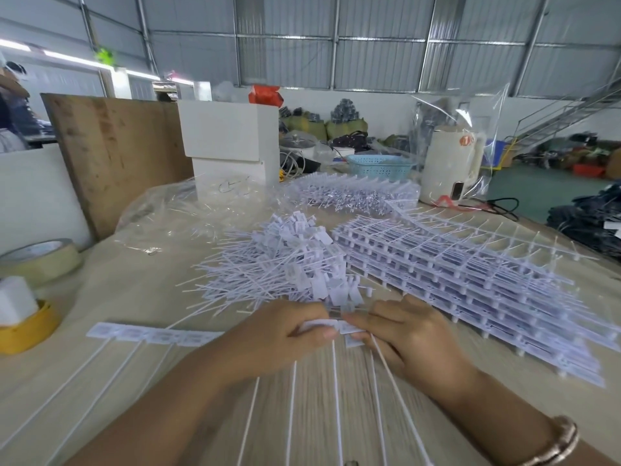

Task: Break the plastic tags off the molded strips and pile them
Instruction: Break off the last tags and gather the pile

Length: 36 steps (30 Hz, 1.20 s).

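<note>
My left hand [275,334] and right hand [408,334] both pinching the molded strip [158,336] of white plastic tags at 6 o'clock on the surface [117,290], loose tag pile [285,264] at 12 o'clock, stacked strips [470,274] at 2 o'clock.

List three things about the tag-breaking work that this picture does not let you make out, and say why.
Head view:
- The break point on the strip: covered by the left hand and right hand.
- Print on the tags in the pile: too small, blurred.
- The tails' ends: cut off by the bottom edge.
</note>
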{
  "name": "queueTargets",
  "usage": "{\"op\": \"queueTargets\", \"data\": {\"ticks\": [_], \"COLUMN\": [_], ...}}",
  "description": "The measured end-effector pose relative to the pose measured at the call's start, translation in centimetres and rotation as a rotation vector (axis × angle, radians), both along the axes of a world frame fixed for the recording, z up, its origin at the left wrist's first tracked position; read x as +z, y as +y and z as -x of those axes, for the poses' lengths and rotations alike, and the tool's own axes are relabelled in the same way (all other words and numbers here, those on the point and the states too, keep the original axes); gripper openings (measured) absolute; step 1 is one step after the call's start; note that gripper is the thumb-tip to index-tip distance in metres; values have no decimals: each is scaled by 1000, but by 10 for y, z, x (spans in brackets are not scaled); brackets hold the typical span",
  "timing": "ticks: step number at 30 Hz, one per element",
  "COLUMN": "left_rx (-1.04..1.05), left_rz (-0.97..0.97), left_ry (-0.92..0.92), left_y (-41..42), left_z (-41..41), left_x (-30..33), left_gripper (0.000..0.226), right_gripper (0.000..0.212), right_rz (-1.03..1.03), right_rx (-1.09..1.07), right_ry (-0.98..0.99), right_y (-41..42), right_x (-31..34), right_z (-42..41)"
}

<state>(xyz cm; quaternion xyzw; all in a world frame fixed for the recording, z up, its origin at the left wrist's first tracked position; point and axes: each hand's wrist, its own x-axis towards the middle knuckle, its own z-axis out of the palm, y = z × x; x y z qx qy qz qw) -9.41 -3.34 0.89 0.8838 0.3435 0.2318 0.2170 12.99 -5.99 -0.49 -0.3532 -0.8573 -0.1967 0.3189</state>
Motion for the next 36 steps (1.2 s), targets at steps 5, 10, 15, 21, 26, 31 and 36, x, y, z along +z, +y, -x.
{"op": "queueTargets", "data": {"ticks": [5, 10, 15, 21, 26, 31, 36], "left_rx": [-67, -113, -55, 63, 96, 33, 113], "left_rz": [34, 111, 188, 70, 52, 2, -87], "left_ry": [32, -10, -100, 107, 65, -64, 12], "left_y": [3, -1, 1, 2, -1, -12, -4], "left_z": [0, 6, 15, 11, -2, -20, -8], "left_x": [-4, -1, 10, 1, -9, -12, -5], "left_gripper": [22, 23, 18, 42, 43, 22, 16], "right_gripper": [33, 38, 36, 54, 48, 38, 25], "right_rz": [297, 497, 347, 253, 167, -142, -268], "right_rx": [119, 83, -102, -70, -54, -43, -6], "right_ry": [209, 526, 345, -197, -98, -133, -64], "right_y": [-3, 2, 5, 6, 0, 4, 6], "right_x": [5, 4, 6, 0, 1, -2, -3], "right_z": [2, -14, -45, -22, -19, 6, -4]}}
